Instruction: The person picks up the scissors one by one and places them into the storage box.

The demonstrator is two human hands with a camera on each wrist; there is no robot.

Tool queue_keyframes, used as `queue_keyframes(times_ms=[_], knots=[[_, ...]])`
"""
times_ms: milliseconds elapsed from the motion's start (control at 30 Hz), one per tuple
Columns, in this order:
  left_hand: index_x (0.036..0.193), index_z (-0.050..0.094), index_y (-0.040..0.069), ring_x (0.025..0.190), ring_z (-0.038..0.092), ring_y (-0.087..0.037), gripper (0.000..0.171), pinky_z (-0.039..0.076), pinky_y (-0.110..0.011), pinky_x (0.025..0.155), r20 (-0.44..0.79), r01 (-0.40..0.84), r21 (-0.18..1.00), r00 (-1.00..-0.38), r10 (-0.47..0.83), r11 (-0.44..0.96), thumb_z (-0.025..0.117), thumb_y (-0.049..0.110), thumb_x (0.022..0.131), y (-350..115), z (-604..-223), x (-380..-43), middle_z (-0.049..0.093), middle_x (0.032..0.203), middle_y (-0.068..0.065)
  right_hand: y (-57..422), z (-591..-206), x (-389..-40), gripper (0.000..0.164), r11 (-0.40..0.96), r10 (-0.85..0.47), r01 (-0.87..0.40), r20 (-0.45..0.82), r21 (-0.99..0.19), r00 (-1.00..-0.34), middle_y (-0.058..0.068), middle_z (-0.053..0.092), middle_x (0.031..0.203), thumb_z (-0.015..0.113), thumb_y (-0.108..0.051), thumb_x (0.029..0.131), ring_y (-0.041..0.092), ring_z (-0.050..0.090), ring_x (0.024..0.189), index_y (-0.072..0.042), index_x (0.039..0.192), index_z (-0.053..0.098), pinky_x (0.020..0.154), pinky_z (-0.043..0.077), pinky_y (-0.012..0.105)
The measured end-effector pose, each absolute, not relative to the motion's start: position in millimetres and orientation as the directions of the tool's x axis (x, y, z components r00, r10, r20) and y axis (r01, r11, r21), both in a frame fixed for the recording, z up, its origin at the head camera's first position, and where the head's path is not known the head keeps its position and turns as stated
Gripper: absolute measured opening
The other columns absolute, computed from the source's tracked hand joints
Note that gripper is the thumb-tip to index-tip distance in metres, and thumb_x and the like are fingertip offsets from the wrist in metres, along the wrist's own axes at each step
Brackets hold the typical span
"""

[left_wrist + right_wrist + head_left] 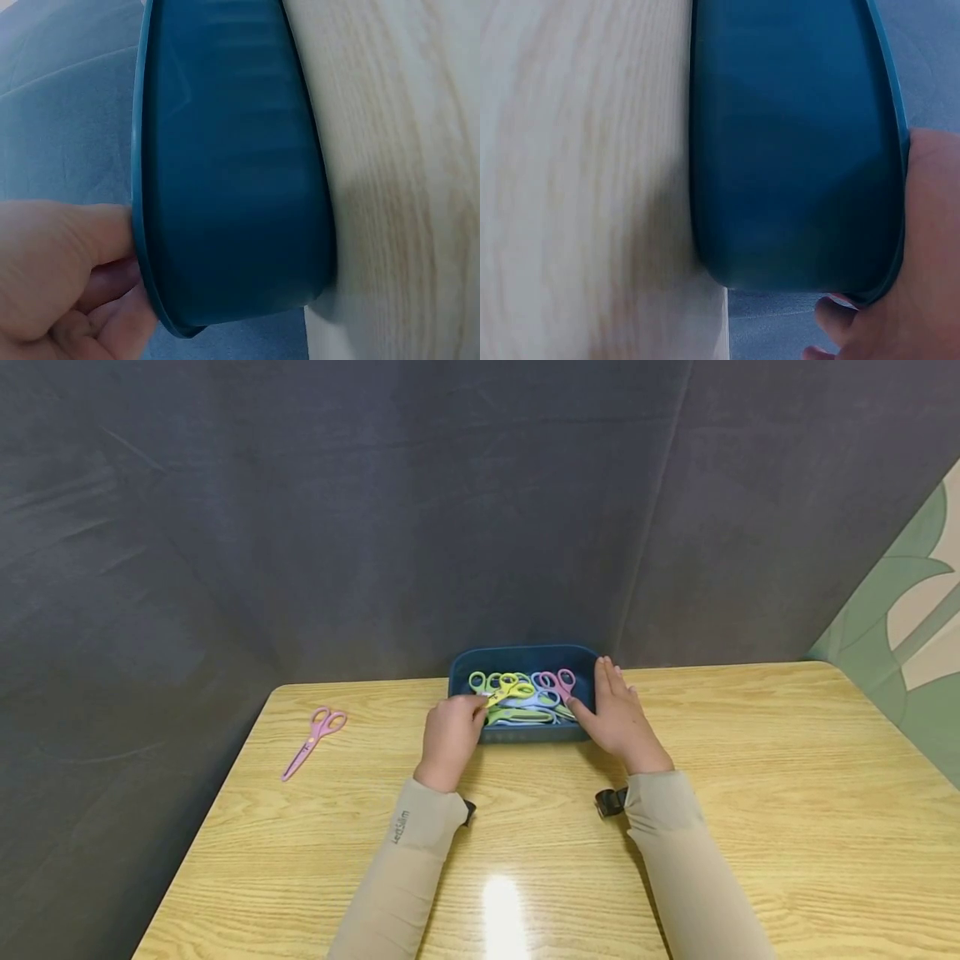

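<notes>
A dark blue plastic bin stands on the table against the curtain, with several scissors inside. My left hand reaches over its near left corner, fingers bent, pinching the blade end of yellow scissors. The left wrist view shows the thumb and curled fingers at the bin's rim; the scissors are hidden there. My right hand grips the right end of the bin, thumb inside and fingers along the outside. Near that thumb lie pink scissors. Blue scissors and green scissors lie about them.
Pink-purple scissors lie shut on the table at the left, handles toward the back. The wood-grain table ends at a dark curtain. A leaf-patterned wall rises at the right.
</notes>
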State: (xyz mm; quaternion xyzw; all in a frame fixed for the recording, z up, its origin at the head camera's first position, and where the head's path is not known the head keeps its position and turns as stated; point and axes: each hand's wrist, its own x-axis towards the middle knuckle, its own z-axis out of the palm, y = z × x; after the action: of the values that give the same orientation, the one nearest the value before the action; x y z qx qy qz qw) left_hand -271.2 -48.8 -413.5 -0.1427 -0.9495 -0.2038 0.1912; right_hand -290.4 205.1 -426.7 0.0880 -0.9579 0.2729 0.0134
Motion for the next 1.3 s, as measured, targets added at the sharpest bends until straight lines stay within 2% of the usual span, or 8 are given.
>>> queue_keyframes(times_ms=[167,567,767,1067,1300], knots=[[0.098,0.082,0.012,0.076,0.074,-0.023,0.01,0.058,-0.038,0.067,0.444,0.351,0.278,-0.872,0.205,0.894,0.073,0.011,0.095,-47,-415,-271,0.078,0.095,-0.006,205,-426,-290,0.086,0.837,-0.159,-0.174,0.072,-0.519,-0.985,0.027,-0.001,0.166,0.048,-0.04,0.105,0.046,0.0,0.153,0.009,0.158,0.001,0.12,0.002,0.063],[0.102,0.083,0.014,0.081,0.074,-0.023,0.012,0.059,-0.038,0.07,0.439,0.205,0.334,-0.897,0.04,0.92,0.078,0.014,0.091,-36,-417,-270,0.078,0.096,-0.005,204,-426,-292,0.086,0.835,-0.164,-0.181,0.078,-0.52,-0.983,0.027,0.0,0.167,0.048,-0.041,0.105,0.046,0.0,0.153,0.009,0.159,0.003,0.12,0.003,0.063],[0.102,0.082,0.013,0.074,0.073,-0.023,0.012,0.058,-0.038,0.063,0.452,0.202,0.34,-0.892,0.029,0.919,0.076,0.01,0.092,-37,-419,-272,0.078,0.093,-0.004,206,-427,-292,0.086,0.831,-0.164,-0.176,0.07,-0.528,-0.984,0.026,-0.001,0.167,0.048,-0.041,0.105,0.045,0.0,0.153,0.008,0.159,0.002,0.12,0.002,0.062],[0.101,0.083,0.017,0.077,0.073,-0.021,0.015,0.056,-0.037,0.063,0.403,0.182,0.35,-0.915,0.028,0.919,0.073,0.009,0.093,-37,-417,-273,0.079,0.094,0.0,206,-427,-291,0.086,0.833,-0.163,-0.172,0.064,-0.526,-0.985,0.026,-0.002,0.167,0.048,-0.04,0.105,0.045,-0.001,0.153,0.008,0.159,0.001,0.12,0.002,0.062],[0.094,0.084,0.021,0.073,0.072,-0.019,0.032,0.054,-0.033,0.061,0.364,0.171,0.287,-0.93,0.058,0.942,0.064,-0.004,0.09,-36,-416,-273,0.078,0.089,0.003,207,-427,-292,0.086,0.835,-0.162,-0.177,0.075,-0.52,-0.984,0.027,-0.001,0.167,0.047,-0.042,0.105,0.046,0.0,0.153,0.009,0.158,0.002,0.12,0.002,0.062]])
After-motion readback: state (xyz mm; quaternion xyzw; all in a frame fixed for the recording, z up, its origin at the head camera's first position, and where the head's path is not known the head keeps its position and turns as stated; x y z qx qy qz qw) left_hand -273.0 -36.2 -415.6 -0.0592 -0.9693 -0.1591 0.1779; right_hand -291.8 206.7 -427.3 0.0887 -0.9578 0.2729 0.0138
